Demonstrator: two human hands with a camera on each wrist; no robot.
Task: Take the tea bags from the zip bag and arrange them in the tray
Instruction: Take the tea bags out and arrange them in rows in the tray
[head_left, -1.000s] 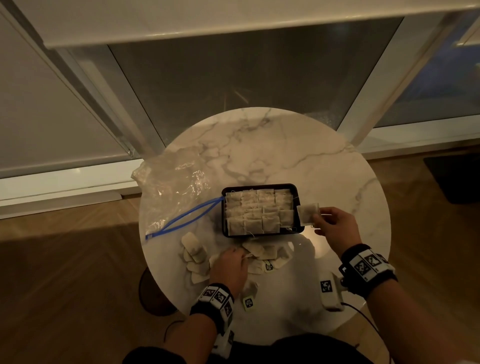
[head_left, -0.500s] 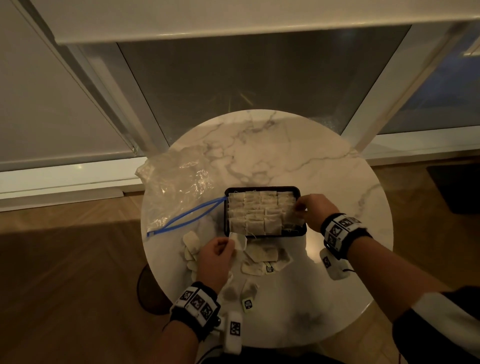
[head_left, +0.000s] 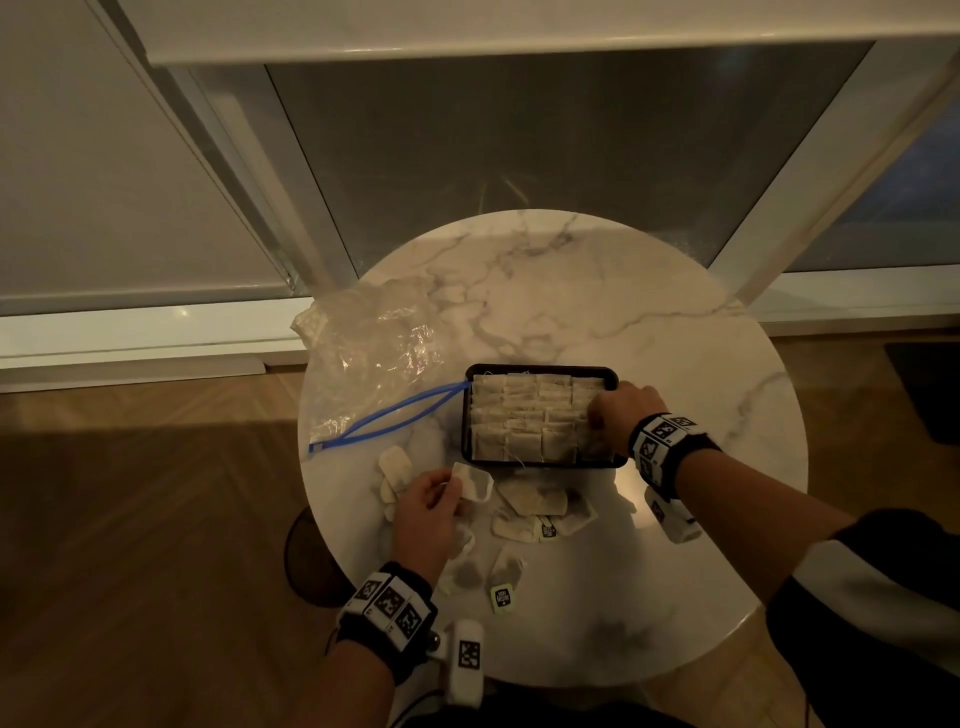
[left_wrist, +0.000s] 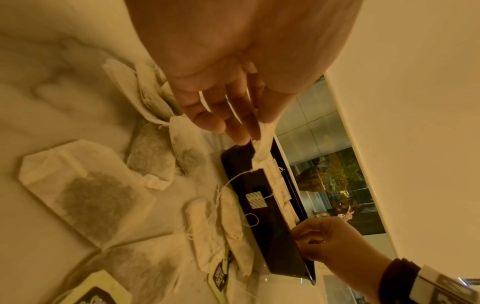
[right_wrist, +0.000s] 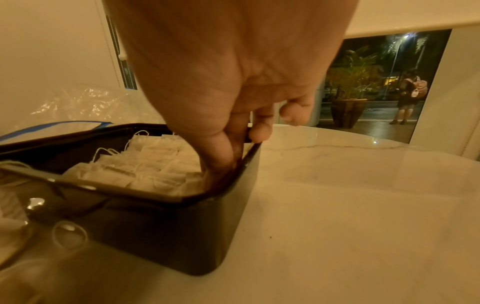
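A black tray (head_left: 540, 368) sits mid-table, packed with rows of tea bags (head_left: 524, 415). My right hand (head_left: 595, 423) is at its right end. In the right wrist view its thumb and forefinger (right_wrist: 221, 156) reach down pinched together beside the tray wall (right_wrist: 161, 226), and the tea bag there is mostly hidden by them. My left hand (head_left: 457, 486) hovers in front of the tray and pinches one tea bag (head_left: 475, 480) by a corner. That bag (left_wrist: 263, 144) hangs with its string and tag (left_wrist: 255, 200) dangling. The clear zip bag (head_left: 374, 358) with a blue seal lies open at the left.
Several loose tea bags (head_left: 535, 506) lie on the round marble table (head_left: 649, 312) in front of the tray, some with yellow-green tags (head_left: 501, 597). The zip bag's blue seal (head_left: 395, 421) touches the tray's left end. Glass panels and white frames stand behind the table.
My right hand carried a tea bag from beside the tray into its right end and stays there. My left hand lifted a tea bag from the loose pile.
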